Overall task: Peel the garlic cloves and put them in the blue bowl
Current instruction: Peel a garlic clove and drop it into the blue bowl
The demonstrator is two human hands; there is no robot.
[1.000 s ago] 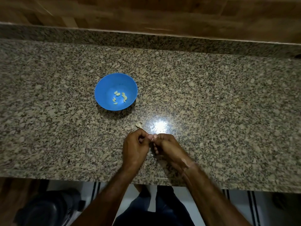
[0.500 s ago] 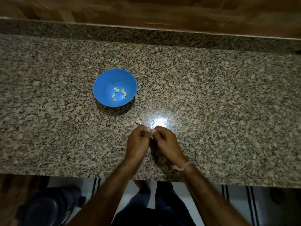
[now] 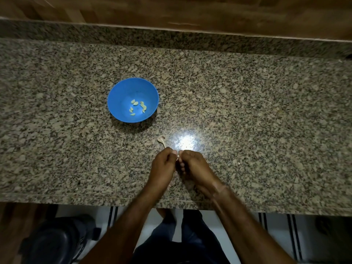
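Observation:
A blue bowl (image 3: pixel 122 96) sits on the granite counter, left of centre, with several pale peeled garlic cloves (image 3: pixel 137 107) lying in its bottom. My left hand (image 3: pixel 163 164) and my right hand (image 3: pixel 194 164) meet fingertip to fingertip near the counter's front edge, below and right of the bowl. Pinched between the fingertips of both is a small garlic clove (image 3: pixel 178 156), mostly hidden; only a pale sliver shows. A scrap of garlic skin with a thin stem (image 3: pixel 161 139) lies on the counter just above my left hand.
The speckled granite counter (image 3: pixel 257 111) runs the full width, with a raised granite back ledge and wood panelling behind it. A lamp glare (image 3: pixel 185 141) sits just above my hands. Below the front edge are my legs, a dark shoe-like object (image 3: pixel 55 242) and a striped floor.
My hands stay pressed together on the clove, fingers shifting slightly. The whole view has drifted a little as my head moved; the bowl and skin scrap have not moved on the counter.

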